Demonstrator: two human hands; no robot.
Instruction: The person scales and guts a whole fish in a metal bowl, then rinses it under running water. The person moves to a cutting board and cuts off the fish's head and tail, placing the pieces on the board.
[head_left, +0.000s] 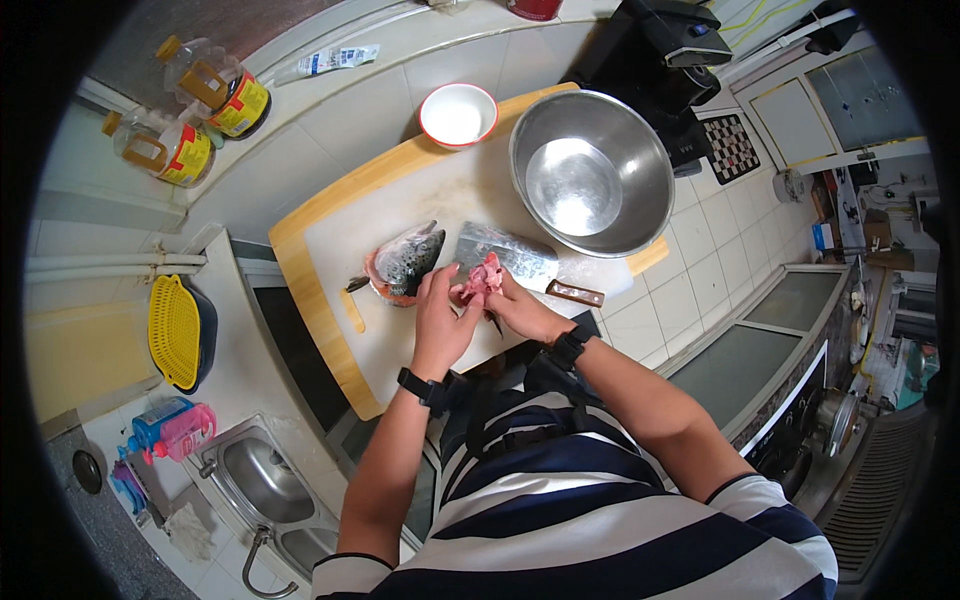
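My left hand (441, 319) and my right hand (525, 307) hold a piece of raw pink fish (481, 279) between them, above the near edge of a white cutting board (352, 217). Its exact part cannot be told. A fish head (411, 261) with dark spotted skin lies on the board, just beyond and to the left of my left hand. Behind the held piece a cleaver (510, 253) lies flat, its wooden handle (576, 293) pointing right. A large steel bowl (592, 172) stands at the board's far right, and a white bowl with a red rim (458, 115) at the far edge.
A wooden board (289, 247) lies under the white one. Oil bottles (180, 154) stand on the ledge at the upper left. A yellow colander (174, 330) and a steel sink (266, 480) are at the left. A black appliance (637, 67) stands behind the steel bowl.
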